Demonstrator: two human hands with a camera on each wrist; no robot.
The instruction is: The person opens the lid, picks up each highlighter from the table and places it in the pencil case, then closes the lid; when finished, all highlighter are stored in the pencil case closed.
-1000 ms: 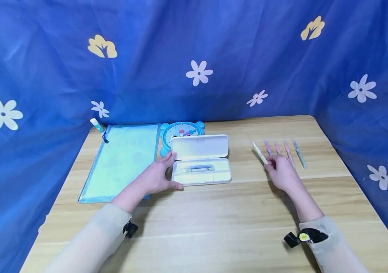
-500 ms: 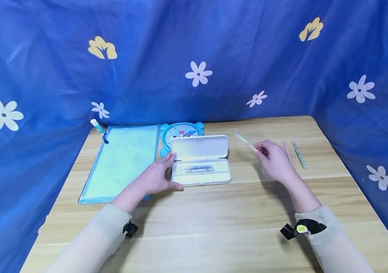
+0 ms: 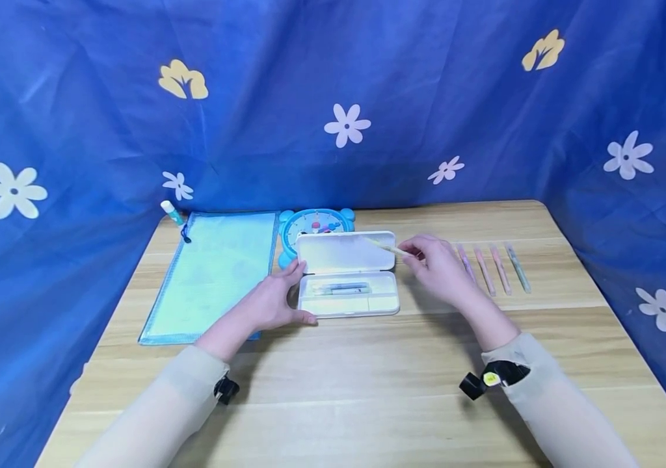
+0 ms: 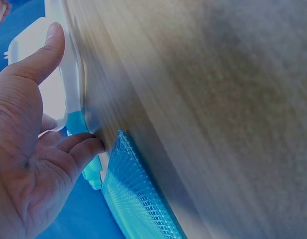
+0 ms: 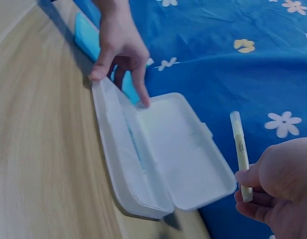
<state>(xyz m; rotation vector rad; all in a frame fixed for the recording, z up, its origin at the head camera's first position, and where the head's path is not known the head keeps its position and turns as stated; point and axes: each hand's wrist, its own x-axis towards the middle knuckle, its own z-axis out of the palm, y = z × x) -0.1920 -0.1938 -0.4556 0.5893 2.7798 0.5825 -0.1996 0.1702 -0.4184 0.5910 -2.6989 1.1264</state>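
A white pencil case point(image 3: 349, 307) lies on the table with its lid point(image 3: 346, 253) up and a couple of pens point(image 3: 341, 288) in its back compartment. My left hand point(image 3: 277, 298) holds the left end of the case, thumb at the front edge and fingers by the hinge side. Between thumb and fingers, my right hand point(image 3: 435, 268) pinches a pale yellow highlighter point(image 5: 241, 152) with a translucent cap. It is raised, its capped end pointing left and overlapping the lid in the head view.
Right of the case, several coloured pens point(image 3: 501, 270) lie in a row. A blue toy clock point(image 3: 317, 221) sits behind the lid. At left are a light-blue mesh zip bag point(image 3: 216, 279) and a glue stick point(image 3: 172, 212). A blue curtain point(image 3: 333, 175) borders the table.
My right hand has lifted the highlighter off the table beside the row of pens and carried it left to the open lid. My left hand stays at the case.
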